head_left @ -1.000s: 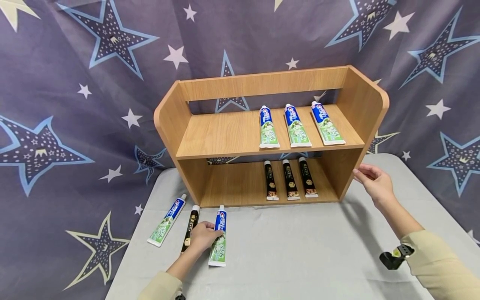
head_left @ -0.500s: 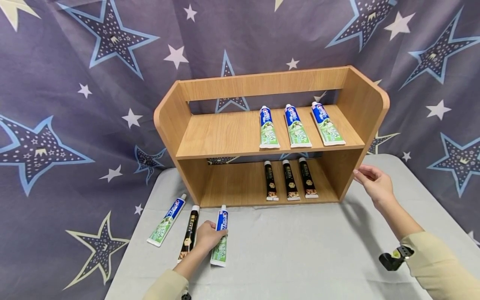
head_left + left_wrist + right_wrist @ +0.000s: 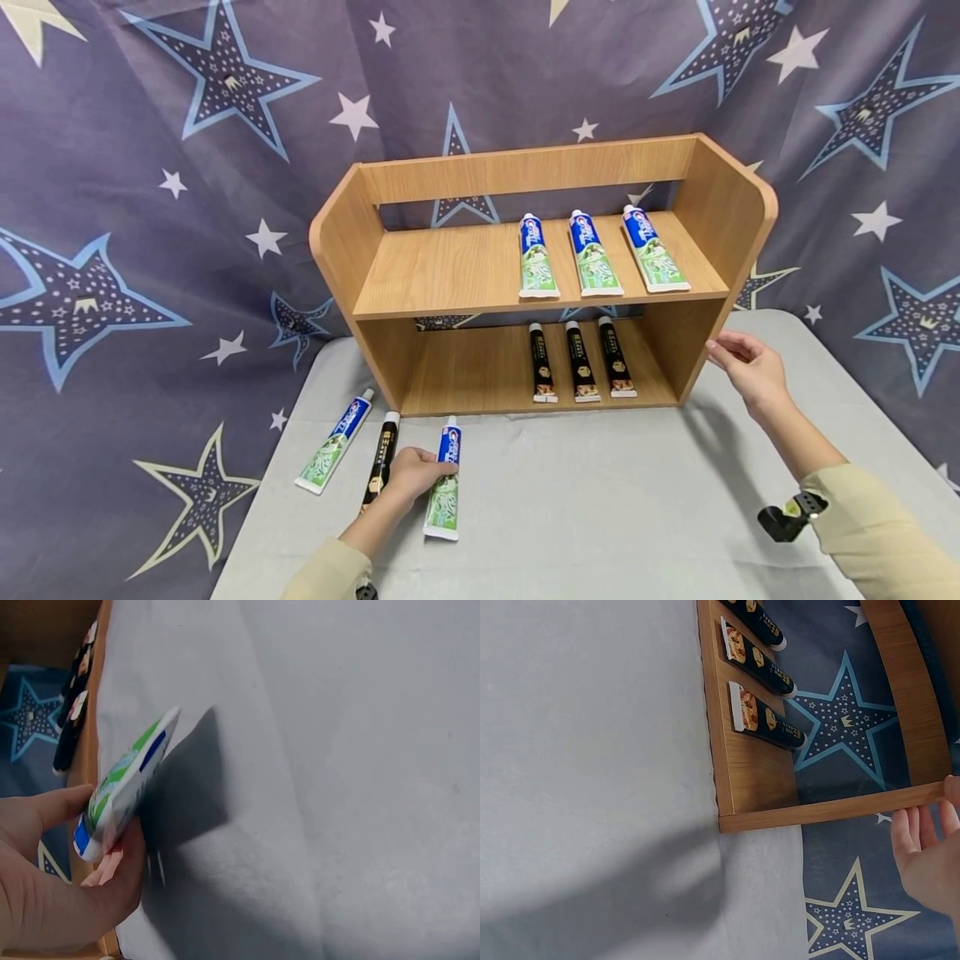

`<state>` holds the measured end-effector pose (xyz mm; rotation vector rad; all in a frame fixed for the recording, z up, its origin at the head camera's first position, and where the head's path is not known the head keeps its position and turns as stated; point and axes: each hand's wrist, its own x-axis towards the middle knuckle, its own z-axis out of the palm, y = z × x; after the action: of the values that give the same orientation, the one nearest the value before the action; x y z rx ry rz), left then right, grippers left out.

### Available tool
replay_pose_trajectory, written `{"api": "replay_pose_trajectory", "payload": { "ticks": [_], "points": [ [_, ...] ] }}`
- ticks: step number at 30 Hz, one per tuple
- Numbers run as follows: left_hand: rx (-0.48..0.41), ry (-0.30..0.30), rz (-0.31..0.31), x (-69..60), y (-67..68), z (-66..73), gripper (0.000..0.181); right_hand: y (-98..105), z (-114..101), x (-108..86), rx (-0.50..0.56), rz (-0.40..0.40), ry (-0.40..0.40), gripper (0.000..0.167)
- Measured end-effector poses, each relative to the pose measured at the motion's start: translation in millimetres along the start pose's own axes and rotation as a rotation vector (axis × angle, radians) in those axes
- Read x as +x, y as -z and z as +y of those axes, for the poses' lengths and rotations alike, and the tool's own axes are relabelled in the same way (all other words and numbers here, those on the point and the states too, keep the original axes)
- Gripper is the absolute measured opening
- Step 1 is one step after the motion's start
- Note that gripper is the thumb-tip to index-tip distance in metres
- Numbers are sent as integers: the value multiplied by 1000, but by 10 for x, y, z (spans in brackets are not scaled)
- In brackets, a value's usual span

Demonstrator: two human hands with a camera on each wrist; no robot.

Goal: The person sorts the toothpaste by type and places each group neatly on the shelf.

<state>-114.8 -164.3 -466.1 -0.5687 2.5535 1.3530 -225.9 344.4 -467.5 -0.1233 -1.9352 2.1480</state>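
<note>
A pale grey cloth covered the bench (image 3: 600,508), and behind it hung a dark purple curtain (image 3: 480,75) printed with stars and showing some folds.

On the bench stood a wooden shelf unit (image 3: 435,271) with two levels. The upper board carried three blue-and-green tubes (image 3: 594,254) (all with their caps toward the back), set in the right half; the lower board carried three black tubes (image 3: 581,362), also right of the middle. In front of the unit, near its left end, the left hand (image 3: 412,475) pinched a held tube (image 3: 443,496), blue and green as well, between thumb and fingers. The right hand (image 3: 753,375) held the front edge of the right side panel (image 3: 716,225) between thumb and fingers. Left of the held tube lay a loose black tube (image 3: 382,454) and, beyond that, another Crest tube (image 3: 335,442).

The left forearm hid the loose black tube's lower end. The left wrist view was dim and showed the held tube tilted nearly edge-on; whether it touched the cloth could not be told. In the right wrist view, the frame cut off one black tube and part of the right thumb.
</note>
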Motion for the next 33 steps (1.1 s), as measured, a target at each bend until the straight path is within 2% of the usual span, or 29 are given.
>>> {"api": "replay_pose_trajectory", "payload": {
  "ticks": [4,6,8,11,12,15,18,19,23,25,27,29,31,33],
  "points": [
    [-90,48,-85,3,6,4,32,-204,-328,-231,7,-4,10,15],
    [-110,69,-116,3,15,18,33,-299,-504,-347,-8,-24,-1,19],
    [-119,95,-136,3,22,35,33,-357,-593,-412,13,-13,-13,23],
    [-127,116,-167,-2,43,69,34,-366,-606,-433,-13,-17,-7,22],
    [-131,122,-179,-4,49,80,34,-329,-548,-396,19,-31,9,20],
    [-140,127,-214,-22,62,114,35,-311,-515,-382,-19,-34,30,16],
    [-149,129,-240,-37,67,146,34,-317,-534,-384,24,-32,16,17],
    [-149,129,-244,-43,72,158,33,-352,-589,-417,-3,-19,-2,19],
    [-161,135,-253,-42,83,182,29,-378,-643,-446,78,-21,-40,28],
    [-175,137,-257,-43,91,195,27,-382,-645,-455,77,-18,-45,28],
    [-194,137,-261,-39,97,204,25,-322,-542,-388,107,-30,-31,23],
    [-211,134,-266,-36,109,219,24,-223,-392,-271,78,-41,-21,16],
    [-217,131,-263,-32,127,236,25,-73,-130,-77,97,-18,-20,15],
    [-220,127,-260,-24,147,253,26,97,144,128,106,-20,-29,23]
  ]
}}
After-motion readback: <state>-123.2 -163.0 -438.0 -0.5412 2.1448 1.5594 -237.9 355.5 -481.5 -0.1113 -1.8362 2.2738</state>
